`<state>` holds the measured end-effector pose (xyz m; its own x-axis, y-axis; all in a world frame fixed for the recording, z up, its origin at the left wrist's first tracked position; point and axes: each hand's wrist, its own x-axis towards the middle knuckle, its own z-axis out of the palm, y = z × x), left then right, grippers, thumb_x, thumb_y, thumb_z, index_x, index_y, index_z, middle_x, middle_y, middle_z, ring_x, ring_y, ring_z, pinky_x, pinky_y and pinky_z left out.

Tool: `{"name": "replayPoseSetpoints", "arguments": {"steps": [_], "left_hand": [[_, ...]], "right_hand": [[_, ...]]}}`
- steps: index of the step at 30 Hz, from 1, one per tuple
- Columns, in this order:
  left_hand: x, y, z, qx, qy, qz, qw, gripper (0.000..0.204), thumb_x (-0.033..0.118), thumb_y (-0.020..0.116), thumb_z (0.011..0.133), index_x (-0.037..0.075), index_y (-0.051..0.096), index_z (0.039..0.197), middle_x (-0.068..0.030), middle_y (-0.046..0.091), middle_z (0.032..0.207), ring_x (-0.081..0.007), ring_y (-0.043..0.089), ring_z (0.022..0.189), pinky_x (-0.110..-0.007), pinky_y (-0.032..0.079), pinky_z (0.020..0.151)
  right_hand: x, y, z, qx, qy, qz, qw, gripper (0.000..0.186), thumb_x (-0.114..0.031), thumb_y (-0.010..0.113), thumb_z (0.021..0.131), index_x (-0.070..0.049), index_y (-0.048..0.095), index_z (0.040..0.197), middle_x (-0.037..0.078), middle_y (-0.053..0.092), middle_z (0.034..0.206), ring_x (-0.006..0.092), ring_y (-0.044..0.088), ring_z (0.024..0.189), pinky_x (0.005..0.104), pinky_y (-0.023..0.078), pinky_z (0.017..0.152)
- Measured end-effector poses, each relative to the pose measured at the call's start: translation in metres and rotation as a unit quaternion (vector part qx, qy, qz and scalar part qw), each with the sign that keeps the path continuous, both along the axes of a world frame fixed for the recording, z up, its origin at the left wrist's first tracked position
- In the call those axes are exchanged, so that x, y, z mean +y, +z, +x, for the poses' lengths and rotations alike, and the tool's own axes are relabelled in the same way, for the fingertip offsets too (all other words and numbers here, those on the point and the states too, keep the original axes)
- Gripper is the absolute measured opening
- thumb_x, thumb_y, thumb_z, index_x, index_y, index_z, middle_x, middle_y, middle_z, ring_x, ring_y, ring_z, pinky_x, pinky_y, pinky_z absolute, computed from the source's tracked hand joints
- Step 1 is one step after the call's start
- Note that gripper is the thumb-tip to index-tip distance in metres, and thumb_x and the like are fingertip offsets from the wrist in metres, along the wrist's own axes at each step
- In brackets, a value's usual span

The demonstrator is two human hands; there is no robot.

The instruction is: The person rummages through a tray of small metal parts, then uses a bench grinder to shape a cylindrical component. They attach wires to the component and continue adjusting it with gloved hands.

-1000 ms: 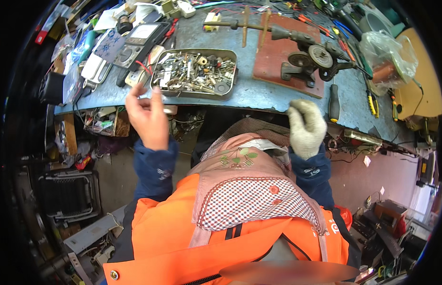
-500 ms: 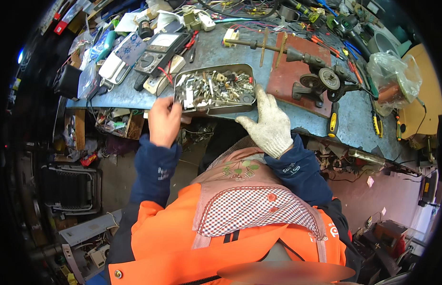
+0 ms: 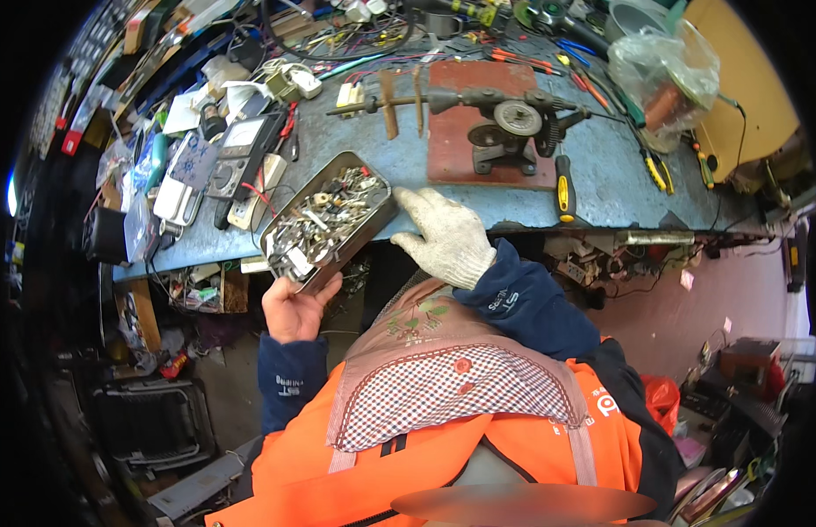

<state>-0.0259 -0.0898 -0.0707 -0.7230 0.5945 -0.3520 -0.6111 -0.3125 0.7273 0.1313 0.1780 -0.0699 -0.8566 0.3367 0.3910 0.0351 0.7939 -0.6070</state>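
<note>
A rectangular metal tin (image 3: 366, 230) full of small metal parts (image 3: 330, 211) sits slanted at the bench's front edge, its near-left corner jutting past the edge. Bare, my left hand (image 3: 294, 309) grips that corner, thumb at the side and fingers underneath, partly hidden. My right hand (image 3: 452, 239) wears a whitish knit glove. Its stretched fingers reach the tin's right end, and the thumb is spread apart from them; whether the fingertips press on the tin I cannot tell.
On the blue bench (image 3: 337, 132), a hand-cranked geared machine (image 3: 513, 127) stands on a red board (image 3: 447, 162). A yellow-black screwdriver (image 3: 565, 189) lies to its right. An analog meter (image 3: 241, 154) and a white device (image 3: 181, 189) are at left. A plastic bag (image 3: 662, 75) sits far right.
The tin has turned, its left end swinging toward me and over the bench edge. My left hand has moved nearer and under its corner. The view has shifted, too.
</note>
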Motion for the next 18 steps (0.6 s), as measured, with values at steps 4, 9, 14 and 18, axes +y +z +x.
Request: {"name": "replayPoseSetpoints", "arguments": {"steps": [4,9,14,18], "left_hand": [[-0.024,0.03,0.0,0.027,0.074,0.016,0.997,0.054,0.015,0.058,0.086,-0.001,0.065,0.137,-0.0195,0.073,0.132,-0.0411,0.073,0.119,-0.063,0.063,0.1],[-0.048,0.094,-0.054,0.162,0.006,0.094,0.982,0.056,0.011,0.054,0.089,-0.003,0.058,0.143,-0.0223,0.07,0.14,-0.0422,0.07,0.128,-0.064,0.061,0.106],[-0.032,0.16,-0.145,0.222,-0.042,0.056,0.973,0.056,0.007,0.051,0.09,-0.005,0.057,0.144,-0.0236,0.067,0.144,-0.0433,0.064,0.136,-0.066,0.054,0.114],[0.046,0.189,-0.19,0.193,-0.045,0.003,0.98,0.054,0.012,0.054,0.091,-0.004,0.059,0.142,-0.0251,0.067,0.144,-0.0453,0.062,0.138,-0.067,0.045,0.12]], "right_hand": [[0.009,0.013,0.034,0.106,0.049,-0.046,0.992,0.04,-0.017,0.083,0.089,-0.003,0.074,0.125,0.018,0.075,0.112,0.0364,0.075,0.097,0.0422,0.061,0.083],[0.045,0.04,0.105,0.276,0.002,-0.02,0.961,0.033,0.01,0.075,0.087,-0.001,0.076,0.119,0.016,0.077,0.099,0.0292,0.076,0.083,0.037,0.063,0.073],[0.096,0.023,0.137,0.467,-0.323,-0.175,0.804,0.021,0.007,0.063,0.104,0.004,0.072,0.123,0.012,0.076,0.101,0.0125,0.068,0.08,0.0253,0.056,0.069],[0.155,-0.003,0.141,0.378,-0.411,-0.264,0.787,0.023,-0.003,0.069,0.105,0.003,0.072,0.127,0.008,0.076,0.104,0.0089,0.066,0.08,0.0238,0.054,0.069]]}}
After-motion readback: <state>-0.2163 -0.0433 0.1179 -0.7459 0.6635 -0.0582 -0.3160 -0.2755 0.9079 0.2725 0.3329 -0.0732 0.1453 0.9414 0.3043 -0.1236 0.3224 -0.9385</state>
